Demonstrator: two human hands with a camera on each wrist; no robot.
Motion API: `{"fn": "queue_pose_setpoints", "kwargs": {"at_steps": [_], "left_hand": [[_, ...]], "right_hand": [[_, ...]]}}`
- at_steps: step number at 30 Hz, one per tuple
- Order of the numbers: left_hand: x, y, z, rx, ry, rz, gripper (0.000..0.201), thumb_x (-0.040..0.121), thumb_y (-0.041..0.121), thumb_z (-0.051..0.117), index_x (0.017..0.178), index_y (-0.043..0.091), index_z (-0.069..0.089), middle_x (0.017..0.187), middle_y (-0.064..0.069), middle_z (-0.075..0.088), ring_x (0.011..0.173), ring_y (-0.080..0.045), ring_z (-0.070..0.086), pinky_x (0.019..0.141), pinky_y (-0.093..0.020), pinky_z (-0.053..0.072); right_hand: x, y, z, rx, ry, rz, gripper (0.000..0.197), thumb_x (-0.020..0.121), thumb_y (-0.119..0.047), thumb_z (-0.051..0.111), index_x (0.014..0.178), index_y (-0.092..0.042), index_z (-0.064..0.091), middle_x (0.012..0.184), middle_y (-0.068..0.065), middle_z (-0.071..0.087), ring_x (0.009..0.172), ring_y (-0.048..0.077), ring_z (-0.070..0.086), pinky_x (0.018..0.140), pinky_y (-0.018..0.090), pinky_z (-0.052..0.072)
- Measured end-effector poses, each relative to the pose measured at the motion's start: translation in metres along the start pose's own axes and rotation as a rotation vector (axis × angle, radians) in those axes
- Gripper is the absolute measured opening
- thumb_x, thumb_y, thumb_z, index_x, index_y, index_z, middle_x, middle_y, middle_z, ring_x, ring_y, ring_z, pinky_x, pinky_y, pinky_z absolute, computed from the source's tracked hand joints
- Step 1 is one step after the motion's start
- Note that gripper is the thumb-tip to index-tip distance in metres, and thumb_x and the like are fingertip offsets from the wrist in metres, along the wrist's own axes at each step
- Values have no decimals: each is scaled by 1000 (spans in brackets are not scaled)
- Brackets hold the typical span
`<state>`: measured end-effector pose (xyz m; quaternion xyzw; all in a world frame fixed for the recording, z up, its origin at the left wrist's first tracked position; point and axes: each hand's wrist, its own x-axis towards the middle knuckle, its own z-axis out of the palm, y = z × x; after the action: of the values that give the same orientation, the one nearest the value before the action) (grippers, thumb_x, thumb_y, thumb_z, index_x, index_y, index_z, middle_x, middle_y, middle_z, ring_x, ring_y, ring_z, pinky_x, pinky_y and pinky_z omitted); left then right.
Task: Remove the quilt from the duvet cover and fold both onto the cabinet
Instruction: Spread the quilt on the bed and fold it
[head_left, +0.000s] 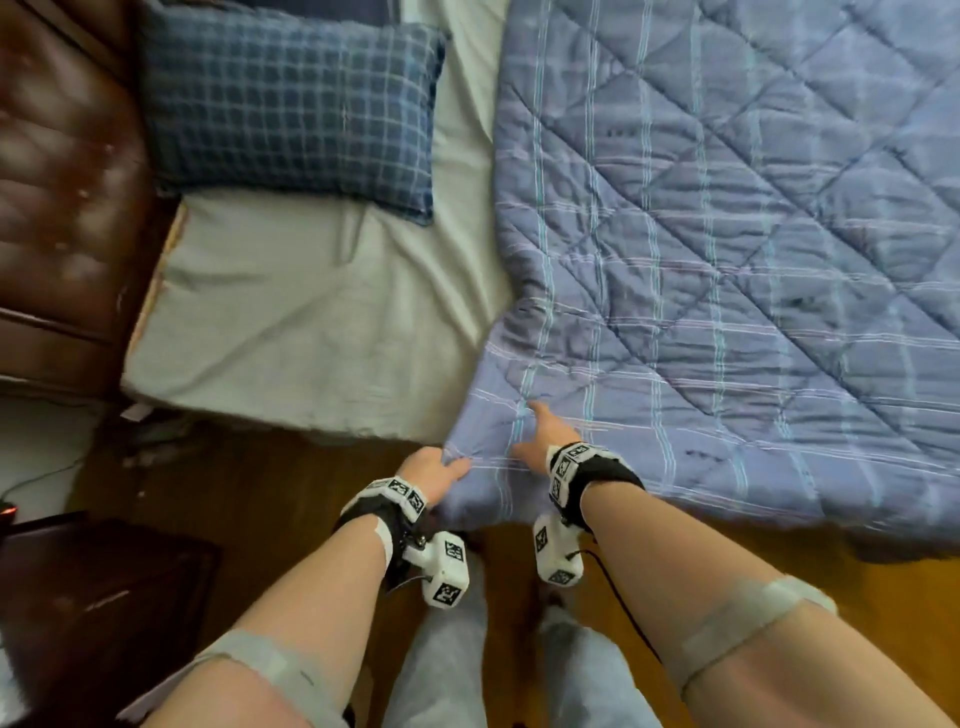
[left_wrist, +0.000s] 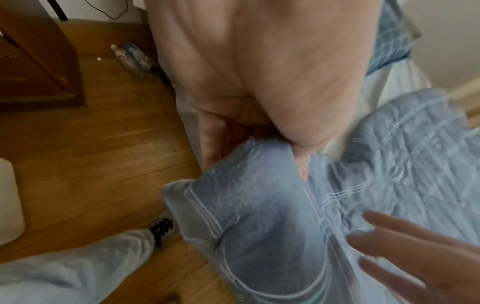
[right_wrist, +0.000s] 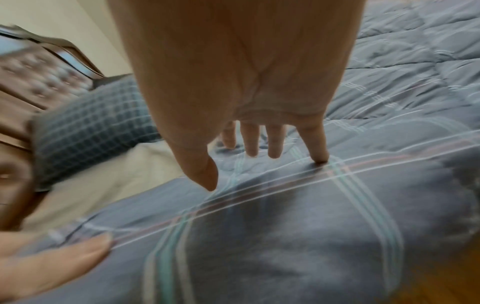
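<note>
A blue plaid duvet cover (head_left: 727, 270) with the quilt inside lies spread over the right half of the bed; diamond quilting shows through it. Its near-left corner (left_wrist: 246, 205) hangs off the bed's edge. My left hand (head_left: 439, 470) pinches that corner's edge, thumb on top and fingers curled under the cloth (left_wrist: 259, 127). My right hand (head_left: 540, 431) lies just right of it with straight, spread fingers, and its fingertips (right_wrist: 320, 156) touch the cover (right_wrist: 311, 226) from above.
A dark blue checked pillow (head_left: 291, 109) lies on the pale sheet (head_left: 291, 322) by the brown tufted headboard (head_left: 57, 171). A dark wooden cabinet (head_left: 93, 597) stands at lower left on the wood floor (head_left: 883, 597). Bottles (left_wrist: 135, 57) lie on the floor beside the bed.
</note>
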<state>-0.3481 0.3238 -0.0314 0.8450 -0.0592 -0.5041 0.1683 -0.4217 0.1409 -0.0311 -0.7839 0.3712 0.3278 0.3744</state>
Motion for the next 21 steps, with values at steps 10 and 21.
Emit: {"fn": "queue_pose_setpoints", "kwargs": {"at_steps": [10, 21], "left_hand": [[-119, -35, 6, -17, 101, 36, 45, 95, 39, 60, 105, -3, 69, 108, -23, 69, 100, -36, 64, 82, -37, 47], [-201, 126, 17, -87, 39, 449, 34, 101, 19, 50, 78, -2, 63, 83, -17, 56, 82, -24, 51, 73, -34, 39]], "right_hand": [[-122, 29, 20, -40, 18, -88, 63, 93, -15, 55, 151, -22, 30, 143, 11, 52, 124, 31, 55, 100, 34, 44], [-232, 78, -2, 193, 230, -52, 149, 37, -71, 84, 154, -15, 10, 153, 10, 30, 141, 29, 32, 114, 40, 34]]}}
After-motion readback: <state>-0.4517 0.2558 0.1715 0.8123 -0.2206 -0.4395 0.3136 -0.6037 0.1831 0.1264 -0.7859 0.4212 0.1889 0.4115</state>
